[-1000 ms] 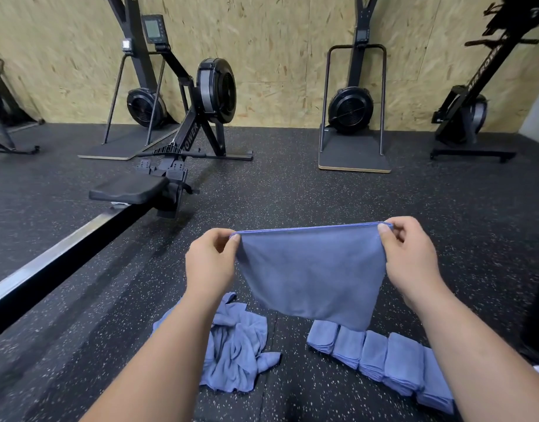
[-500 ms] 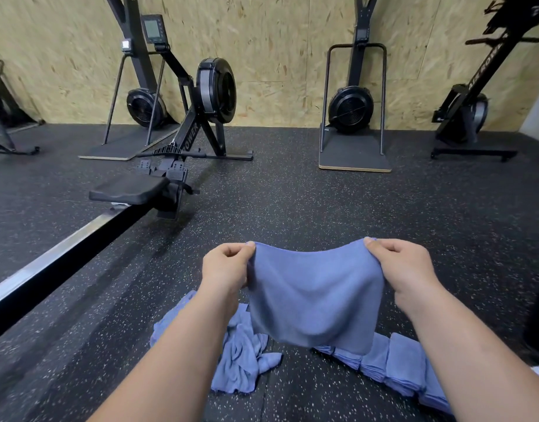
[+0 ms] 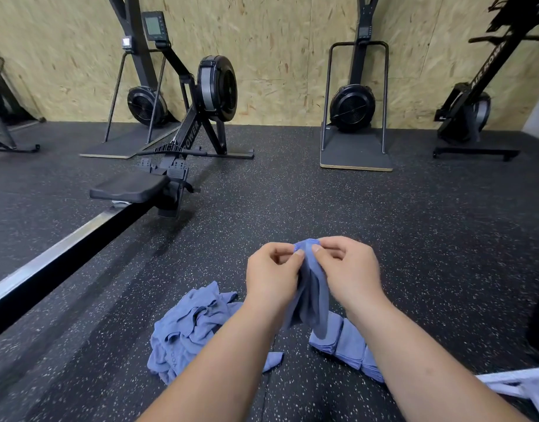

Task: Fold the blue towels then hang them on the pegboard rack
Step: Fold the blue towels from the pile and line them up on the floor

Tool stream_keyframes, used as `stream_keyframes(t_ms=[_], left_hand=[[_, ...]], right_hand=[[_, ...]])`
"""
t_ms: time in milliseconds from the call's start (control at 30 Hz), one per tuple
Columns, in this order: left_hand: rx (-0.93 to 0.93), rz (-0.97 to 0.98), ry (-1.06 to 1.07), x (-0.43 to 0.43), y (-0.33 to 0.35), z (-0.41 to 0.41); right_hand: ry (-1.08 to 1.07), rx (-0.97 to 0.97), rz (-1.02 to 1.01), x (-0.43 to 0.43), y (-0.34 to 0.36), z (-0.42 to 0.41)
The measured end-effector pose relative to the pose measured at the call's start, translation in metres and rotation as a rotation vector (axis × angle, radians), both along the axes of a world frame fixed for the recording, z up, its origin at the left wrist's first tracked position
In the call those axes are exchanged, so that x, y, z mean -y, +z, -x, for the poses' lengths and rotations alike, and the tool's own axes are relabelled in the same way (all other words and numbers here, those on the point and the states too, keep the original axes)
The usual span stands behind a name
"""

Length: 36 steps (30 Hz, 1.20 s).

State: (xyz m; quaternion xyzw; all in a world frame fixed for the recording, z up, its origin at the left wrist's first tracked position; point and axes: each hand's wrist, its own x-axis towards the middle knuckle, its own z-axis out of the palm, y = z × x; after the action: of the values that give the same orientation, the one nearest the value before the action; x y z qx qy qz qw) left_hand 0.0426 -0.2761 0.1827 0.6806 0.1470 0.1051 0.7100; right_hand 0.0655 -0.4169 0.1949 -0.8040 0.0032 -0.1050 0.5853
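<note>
A blue towel [image 3: 313,287] is held above the floor [image 3: 368,214], its top corners together, so that it hangs doubled in a narrow, soft fold. The grip of the left hand [image 3: 273,274] and of the right hand [image 3: 349,269] is pinched on those corners. Beneath, a crumpled heap of towels [image 3: 189,327] lies leftward and a row of folded towels [image 3: 349,345] rightward.

1. Rowing machine [image 3: 217,86]: the slanted front leg [image 3: 191,136] carries white capital lettering running along its length. Legible portion: "POWER"; the first letter is partly hidden.
2. Exercise machine at far right [image 3: 463,111]: its slanted black frame [image 3: 487,70] carries white capitals. Legible portion: "AIR POW"; the rest is blurred.
3. Crumpled blue towel [image 3: 189,327] on the floor: small dark print near its lower edge, too small to read.
4. Monitor [image 3: 154,24] on the rowing machine: display characters not legible.
</note>
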Motion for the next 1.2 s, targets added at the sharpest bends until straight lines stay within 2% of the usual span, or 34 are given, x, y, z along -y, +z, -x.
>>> stream_keyframes(t_ms=[233,367,500,633,667,800,1000,1100,1200], left_hand=[[0.017,-0.030,0.016,0.004,0.003,0.003],[0.048,0.005,0.000,0.005,0.007,0.006],[0.054,0.159,-0.059,0.008,0.019,0.013],[0.060,0.158,-0.172,0.009,0.031,0.019],[0.057,0.087,-0.183,0.006,0.029,0.018],[0.020,-0.408,-0.166,-0.012,0.008,0.005],[-0.138,-1.005,-0.214,-0.035,-0.006,0.008],[-0.157,-1.159,-0.169,-0.044,-0.006,0.006],[0.009,-1.207,-0.039,-0.050,0.003,0.002]], right_hand=[[0.019,0.126,0.256,-0.005,0.006,0.012],[0.024,0.224,0.309,-0.007,0.006,0.015],[0.065,0.286,0.292,-0.011,0.004,0.019],[0.042,0.296,0.337,-0.004,0.006,0.019],[0.037,0.290,0.353,0.000,0.005,0.016],[0.048,0.205,0.396,0.014,0.005,0.004],[0.093,0.136,0.279,0.027,0.009,-0.005],[0.072,0.125,0.278,0.036,0.009,-0.008],[0.019,0.116,0.397,0.045,0.005,-0.011]])
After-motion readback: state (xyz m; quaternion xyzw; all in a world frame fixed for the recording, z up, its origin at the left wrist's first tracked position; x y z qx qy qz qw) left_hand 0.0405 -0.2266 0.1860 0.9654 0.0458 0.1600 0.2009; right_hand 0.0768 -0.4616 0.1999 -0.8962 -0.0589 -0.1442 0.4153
